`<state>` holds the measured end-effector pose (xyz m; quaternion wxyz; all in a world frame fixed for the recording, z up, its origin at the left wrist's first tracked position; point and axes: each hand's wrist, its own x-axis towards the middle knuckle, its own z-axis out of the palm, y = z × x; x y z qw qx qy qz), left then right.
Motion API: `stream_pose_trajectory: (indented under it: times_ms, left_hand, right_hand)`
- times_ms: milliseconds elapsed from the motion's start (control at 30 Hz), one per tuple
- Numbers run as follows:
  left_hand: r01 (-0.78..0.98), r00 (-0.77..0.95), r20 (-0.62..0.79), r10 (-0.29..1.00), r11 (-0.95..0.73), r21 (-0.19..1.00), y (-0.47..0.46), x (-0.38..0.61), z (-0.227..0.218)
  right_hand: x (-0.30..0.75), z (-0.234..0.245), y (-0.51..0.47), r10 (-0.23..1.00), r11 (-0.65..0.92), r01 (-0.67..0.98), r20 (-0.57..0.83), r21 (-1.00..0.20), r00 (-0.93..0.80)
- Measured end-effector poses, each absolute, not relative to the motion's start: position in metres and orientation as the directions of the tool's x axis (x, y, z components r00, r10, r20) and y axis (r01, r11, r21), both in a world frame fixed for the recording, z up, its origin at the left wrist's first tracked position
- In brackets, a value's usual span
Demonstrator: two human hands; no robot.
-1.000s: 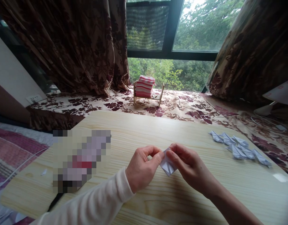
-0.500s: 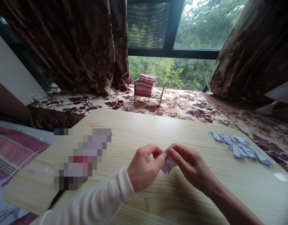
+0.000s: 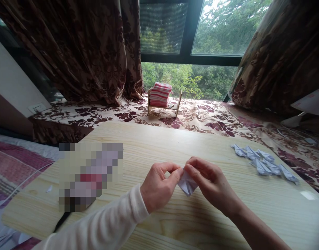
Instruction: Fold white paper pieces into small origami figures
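Both hands meet over the middle of a light wooden table (image 3: 159,142). My left hand (image 3: 159,185), in a white sleeve, pinches the left side of a small folded white paper piece (image 3: 187,184). My right hand (image 3: 211,182) pinches its top right with thumb and fingers pressed together. The paper hangs just above the tabletop between the two pinches. Several finished folded paper pieces (image 3: 265,163) lie in a loose cluster at the table's right.
A blurred-out patch (image 3: 90,175) lies on the table's left. Beyond the table a floral cloth covers a window ledge with a small wooden rack of striped cloths (image 3: 162,97). Dark floral curtains (image 3: 84,48) hang at both sides. A white cable (image 3: 294,133) lies at the far right.
The hands have stayed in place; the fingers have shifted slightly on the paper piece, and it has turned a little between them.
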<state>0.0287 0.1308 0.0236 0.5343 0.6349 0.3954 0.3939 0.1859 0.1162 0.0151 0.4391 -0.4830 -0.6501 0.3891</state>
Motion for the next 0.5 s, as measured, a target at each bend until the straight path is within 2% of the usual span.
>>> stream_pose_trajectory:
  times_ms: [167, 333, 500]
  left_hand:
    - [0.119, 0.304, 0.092, 0.948, -0.134, 0.984, 0.134, 0.025, 0.022]
    - [0.126, 0.162, 0.115, 0.98, -0.136, 0.983, 0.144, 0.019, 0.025]
    - [0.099, 0.291, 0.163, 0.943, -0.199, 0.975, 0.15, 0.031, 0.034]
  right_hand:
    - [0.187, 0.014, 0.119, 0.975, 0.218, 0.204, 0.204, -0.955, -0.085]
    - [0.198, 0.014, 0.125, 0.98, 0.169, 0.082, 0.176, -0.982, 0.088]
    - [0.197, 0.013, 0.126, 0.98, 0.177, 0.019, 0.178, -0.984, 0.094]
